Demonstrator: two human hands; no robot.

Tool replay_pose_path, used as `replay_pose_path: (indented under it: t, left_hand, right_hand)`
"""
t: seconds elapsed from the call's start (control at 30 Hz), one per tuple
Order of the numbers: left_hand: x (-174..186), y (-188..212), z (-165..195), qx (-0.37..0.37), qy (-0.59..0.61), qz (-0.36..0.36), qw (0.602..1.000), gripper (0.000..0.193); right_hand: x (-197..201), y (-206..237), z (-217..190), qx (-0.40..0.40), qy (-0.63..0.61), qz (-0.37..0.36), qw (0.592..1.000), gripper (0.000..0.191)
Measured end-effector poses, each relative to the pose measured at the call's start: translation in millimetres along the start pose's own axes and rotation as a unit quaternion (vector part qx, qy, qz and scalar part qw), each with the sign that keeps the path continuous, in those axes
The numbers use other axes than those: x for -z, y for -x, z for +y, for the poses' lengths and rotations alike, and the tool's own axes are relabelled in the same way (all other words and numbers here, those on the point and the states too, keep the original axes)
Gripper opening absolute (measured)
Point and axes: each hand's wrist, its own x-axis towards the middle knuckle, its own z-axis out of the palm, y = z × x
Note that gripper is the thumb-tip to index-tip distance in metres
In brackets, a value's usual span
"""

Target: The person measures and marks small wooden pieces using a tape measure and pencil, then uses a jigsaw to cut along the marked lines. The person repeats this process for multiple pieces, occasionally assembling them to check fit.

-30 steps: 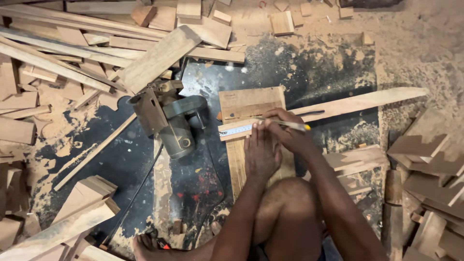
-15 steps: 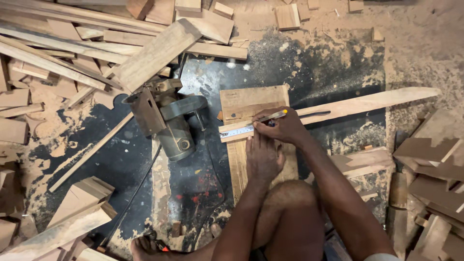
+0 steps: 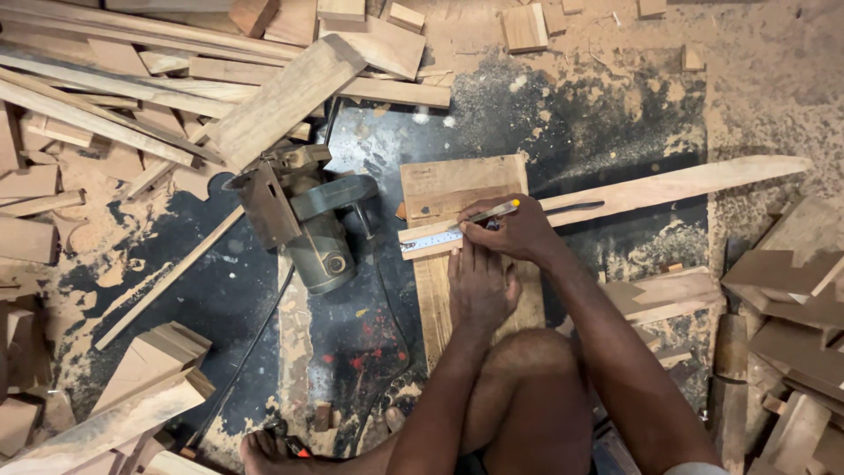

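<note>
While the left hand lies flat, palm down and fingers spread, on the wooden board that rests on the dark, sawdust-strewn floor sheet, the right hand pinches a pencil with a yellow end, its tip at the edge of a steel ruler laid across the board. Nothing clamps the ruler; only the heel of the flat hand looks near it, so a sideways push from the pencil could skew it and leave a crooked line. Loose sawdust under the board could let it slide, as I judge it. A long thin wood strip crosses under the right hand and might rock the ruler if they touch; whether they do, I cannot tell. The circular saw sits just beside the board's left edge, its cord trailing toward the bare foot, a snag risk
</note>
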Motion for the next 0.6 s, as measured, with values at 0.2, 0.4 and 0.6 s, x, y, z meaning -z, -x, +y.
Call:
replay_pose_path:
  t: [0.2, 0.4, 0.6]
  left_hand:
    - [4.1, 4.6, 2.2, 0.004, 0.001, -0.028, 1.0, 0.068]
    - [6.1, 7.4, 9.2, 0.0, -0.004, -0.011, 1.0, 0.066]
    - [6.9, 14.1, 14.1, -0.005, -0.009, -0.004, 1.0, 0.065]
  right_hand:
    - [-5.2, 3.4, 4.9, -0.014, 0.031, -0.015, 0.999, 0.034]
    - [-5.5, 9.2, 10.0, -0.028, 0.01, -0.02, 0.999, 0.037]
    - [-6.3, 17.1, 14.9, -0.016, 0.01, -0.012, 1.0, 0.037]
